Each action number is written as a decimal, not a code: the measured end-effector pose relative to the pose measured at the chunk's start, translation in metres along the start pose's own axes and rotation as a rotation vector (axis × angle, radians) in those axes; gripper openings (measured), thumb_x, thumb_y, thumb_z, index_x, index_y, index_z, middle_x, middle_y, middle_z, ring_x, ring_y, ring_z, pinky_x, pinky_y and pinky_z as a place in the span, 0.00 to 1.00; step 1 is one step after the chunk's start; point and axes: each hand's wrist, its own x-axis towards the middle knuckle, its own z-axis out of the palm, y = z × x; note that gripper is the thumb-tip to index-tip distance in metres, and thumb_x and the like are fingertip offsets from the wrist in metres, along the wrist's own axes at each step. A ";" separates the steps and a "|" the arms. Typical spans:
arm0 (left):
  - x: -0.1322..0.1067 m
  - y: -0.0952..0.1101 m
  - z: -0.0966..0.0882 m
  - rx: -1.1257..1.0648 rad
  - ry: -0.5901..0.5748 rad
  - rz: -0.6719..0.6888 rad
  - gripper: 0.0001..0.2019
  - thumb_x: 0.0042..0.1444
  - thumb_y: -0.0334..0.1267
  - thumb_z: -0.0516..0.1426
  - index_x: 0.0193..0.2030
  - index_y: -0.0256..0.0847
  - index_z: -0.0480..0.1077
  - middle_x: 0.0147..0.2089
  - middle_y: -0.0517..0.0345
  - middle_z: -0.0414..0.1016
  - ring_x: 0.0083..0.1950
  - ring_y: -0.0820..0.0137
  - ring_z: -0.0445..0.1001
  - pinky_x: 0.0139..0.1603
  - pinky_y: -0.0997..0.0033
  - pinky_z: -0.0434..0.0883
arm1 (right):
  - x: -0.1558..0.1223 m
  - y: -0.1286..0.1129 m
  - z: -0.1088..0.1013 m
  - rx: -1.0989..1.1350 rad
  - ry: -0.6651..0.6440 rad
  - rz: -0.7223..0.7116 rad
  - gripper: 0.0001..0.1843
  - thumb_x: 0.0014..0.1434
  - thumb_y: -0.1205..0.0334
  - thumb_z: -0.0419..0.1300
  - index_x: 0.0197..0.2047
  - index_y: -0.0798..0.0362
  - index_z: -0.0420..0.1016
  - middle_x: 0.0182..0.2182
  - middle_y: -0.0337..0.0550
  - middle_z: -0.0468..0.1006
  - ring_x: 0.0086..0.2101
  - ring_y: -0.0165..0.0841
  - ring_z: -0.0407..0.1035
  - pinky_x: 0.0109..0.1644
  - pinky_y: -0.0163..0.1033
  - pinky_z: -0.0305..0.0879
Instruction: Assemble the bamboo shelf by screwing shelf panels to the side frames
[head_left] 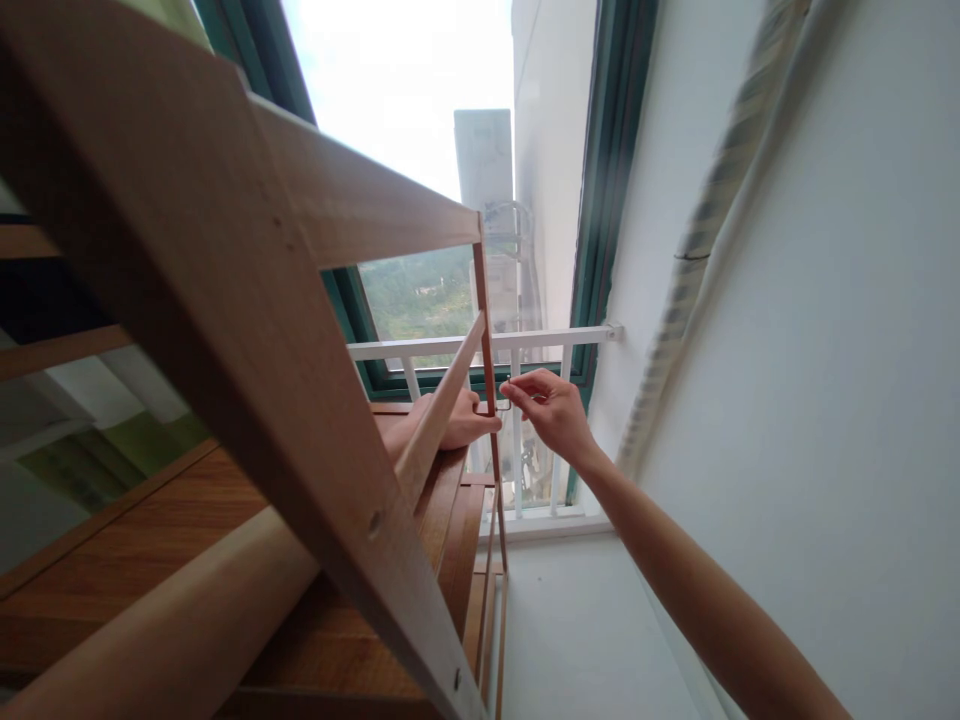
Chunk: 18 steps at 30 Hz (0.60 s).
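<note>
A wooden shelf rack (322,420) fills the left and middle of the view. My left hand (459,422) reaches through its frame, past the slanting side bar (442,405), and grips the thin far post (488,370) just above a shelf board. Part of that hand is hidden behind the bar. On the outer side of the same post, my right hand (551,405) pinches a small L-shaped hex key (508,404) between thumb and fingertips. The key's end is at the post, too small to tell whether it sits in a screw.
Behind the rack are a white railing (540,340) and a green-framed window (600,200). A white wall (825,350) with a wrapped pipe (697,240) stands at the right. The near wooden post (247,330) crosses above my left forearm.
</note>
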 end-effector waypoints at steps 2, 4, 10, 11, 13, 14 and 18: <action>0.000 0.000 0.000 0.001 0.003 -0.001 0.21 0.45 0.58 0.53 0.24 0.39 0.68 0.23 0.54 0.69 0.32 0.64 0.70 0.33 0.70 0.63 | 0.006 0.008 0.003 0.144 -0.027 0.158 0.17 0.50 0.51 0.63 0.36 0.55 0.74 0.24 0.39 0.73 0.22 0.26 0.65 0.24 0.34 0.65; 0.000 0.000 0.000 0.001 0.004 -0.003 0.21 0.44 0.58 0.53 0.24 0.39 0.68 0.24 0.54 0.69 0.33 0.64 0.70 0.33 0.70 0.64 | 0.006 0.018 0.005 0.319 -0.034 0.315 0.21 0.47 0.52 0.66 0.42 0.56 0.72 0.21 0.37 0.72 0.20 0.26 0.64 0.22 0.33 0.64; 0.000 0.001 0.000 -0.004 -0.001 0.001 0.22 0.45 0.58 0.53 0.24 0.39 0.68 0.23 0.54 0.70 0.33 0.63 0.70 0.33 0.69 0.64 | -0.021 0.036 0.009 0.514 -0.106 0.488 0.18 0.50 0.52 0.63 0.39 0.56 0.75 0.29 0.43 0.75 0.31 0.30 0.72 0.30 0.35 0.70; 0.000 0.001 0.000 -0.005 -0.003 0.003 0.22 0.45 0.58 0.52 0.24 0.39 0.68 0.23 0.54 0.70 0.34 0.63 0.71 0.34 0.69 0.64 | -0.026 0.036 0.008 0.492 -0.115 0.477 0.19 0.50 0.52 0.63 0.41 0.55 0.75 0.31 0.43 0.75 0.32 0.30 0.72 0.31 0.35 0.70; 0.000 0.001 0.000 -0.006 -0.003 0.006 0.22 0.45 0.58 0.52 0.24 0.38 0.69 0.23 0.53 0.70 0.34 0.62 0.71 0.34 0.69 0.64 | -0.034 0.036 0.007 0.391 -0.119 0.439 0.19 0.49 0.53 0.64 0.41 0.55 0.75 0.34 0.45 0.76 0.32 0.31 0.72 0.28 0.34 0.69; 0.000 0.001 0.000 -0.006 -0.003 0.006 0.22 0.45 0.58 0.52 0.24 0.38 0.69 0.23 0.53 0.70 0.35 0.62 0.71 0.35 0.68 0.64 | -0.037 0.035 0.007 0.329 -0.114 0.417 0.18 0.48 0.53 0.64 0.40 0.55 0.76 0.35 0.46 0.75 0.32 0.31 0.72 0.26 0.33 0.68; -0.001 0.001 0.000 -0.006 0.003 0.005 0.22 0.46 0.58 0.52 0.24 0.38 0.68 0.23 0.54 0.70 0.36 0.62 0.71 0.36 0.68 0.65 | -0.045 0.024 0.006 0.241 -0.131 0.364 0.17 0.50 0.53 0.63 0.38 0.56 0.74 0.30 0.44 0.75 0.28 0.30 0.71 0.22 0.31 0.66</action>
